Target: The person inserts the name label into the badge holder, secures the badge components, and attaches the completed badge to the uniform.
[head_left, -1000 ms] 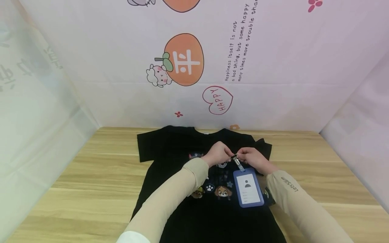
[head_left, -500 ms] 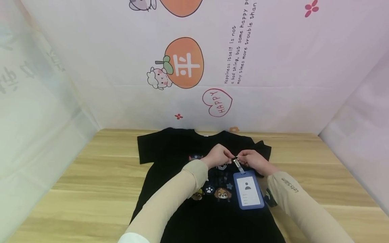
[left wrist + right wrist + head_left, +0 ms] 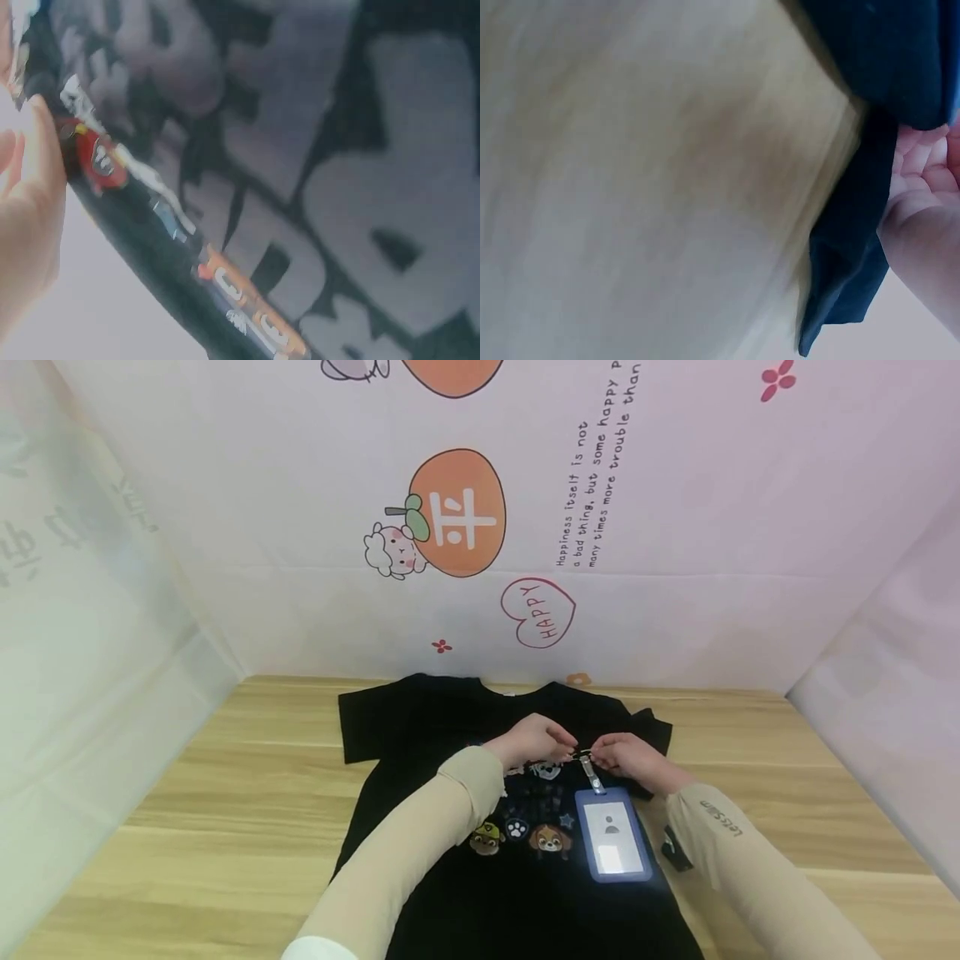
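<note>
A black T-shirt (image 3: 540,906) with cartoon dog prints lies spread out, its neckline away from me. On its right side rests a badge holder (image 3: 643,860) with a blue frame and a white card, hung from a metal clip (image 3: 592,774). My left hand (image 3: 534,739) pinches at the left end of a thin shiny pin (image 3: 582,752) above that clip. The right hand (image 3: 632,760) pinches the pin's other end, right at the clip. In the left wrist view, fingers (image 3: 34,165) show beside the printed fabric. Curled fingers (image 3: 926,161) appear near black cloth in the right wrist view.
The shirt lies on a wood-grain table (image 3: 187,827). A white printed cloth (image 3: 675,527) hangs behind the far edge, with more cloth at both sides. A small dark piece (image 3: 677,850) shows by the right sleeve cover (image 3: 723,827).
My hands have moved slightly apart, the left one leftward, and more of the thin pin shows between them. The badge holder has shifted slightly toward me, and glare now covers part of its card.
</note>
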Tool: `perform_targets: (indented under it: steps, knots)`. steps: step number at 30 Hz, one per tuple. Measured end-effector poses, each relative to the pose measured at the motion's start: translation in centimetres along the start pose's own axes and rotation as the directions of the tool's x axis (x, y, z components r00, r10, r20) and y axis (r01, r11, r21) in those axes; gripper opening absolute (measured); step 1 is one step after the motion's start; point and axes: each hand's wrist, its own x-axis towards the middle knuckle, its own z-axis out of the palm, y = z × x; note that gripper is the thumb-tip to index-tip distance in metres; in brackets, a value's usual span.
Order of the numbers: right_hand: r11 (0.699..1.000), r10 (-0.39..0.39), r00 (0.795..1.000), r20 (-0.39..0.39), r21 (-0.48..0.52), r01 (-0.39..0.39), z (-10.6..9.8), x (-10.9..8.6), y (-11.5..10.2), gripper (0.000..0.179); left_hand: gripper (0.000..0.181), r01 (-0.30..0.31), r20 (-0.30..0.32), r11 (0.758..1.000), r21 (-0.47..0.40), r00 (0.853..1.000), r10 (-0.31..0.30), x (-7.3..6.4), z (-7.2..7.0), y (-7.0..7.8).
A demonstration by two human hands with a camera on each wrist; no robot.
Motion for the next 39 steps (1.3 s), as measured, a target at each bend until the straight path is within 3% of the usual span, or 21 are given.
perform_targets:
  steps: [8, 13, 16, 19, 24, 31, 36, 39]
  knots:
    - [0.997, 0.009, 1.000, 0.013, -0.073, -0.008, -0.6, -0.3, 0.4, 0.022, 0.029, 0.010, 0.129, 0.999, -0.048, 0.992, -0.004, -1.5, -2.1, 1.0]
    - [0.998, 0.006, 1.000, 0.024, -0.059, -0.005, -1.1, -0.5, 0.6, 0.028, 0.033, 0.015, 0.156, 0.988, -0.154, 0.988, 0.009, -2.6, -4.1, 0.7]
    - [1.000, 0.004, 1.000, 0.028, -0.030, -0.004, -1.3, -0.7, 0.7, 0.028, 0.034, 0.020, 0.156, 0.984, -0.176, 0.988, 0.008, -3.6, -5.5, 0.4]
    - [1.000, -0.007, 1.000, 0.029, -0.029, 0.007, -1.5, -1.2, 0.5, 0.030, 0.034, 0.025, 0.134, 0.981, -0.190, 0.991, 0.001, -4.6, -7.0, -0.2]
    - [0.995, -0.040, 0.999, 0.010, -0.088, 0.040, -2.0, -2.3, -0.5, 0.034, 0.034, 0.001, 0.039, 0.981, -0.195, 0.999, 0.007, -6.7, -9.3, -1.0]
    - [0.977, -0.076, 0.997, -0.017, -0.199, 0.071, -3.1, -3.5, -1.4, 0.043, 0.042, -0.065, -0.086, 0.998, -0.024, 0.994, 0.062, -9.9, -12.3, -2.9]
    - [0.970, -0.070, 0.998, -0.005, -0.235, 0.067, -3.4, -3.9, -1.2, 0.049, 0.048, -0.054, -0.157, 0.994, 0.094, 0.985, 0.068, -11.9, -14.7, -5.6]
    - [0.933, -0.073, 0.997, -0.014, -0.355, 0.064, -3.2, -3.8, -0.9, 0.048, 0.056, -0.022, -0.176, 0.982, 0.188, 0.983, 0.056, -12.7, -15.7, -7.1]
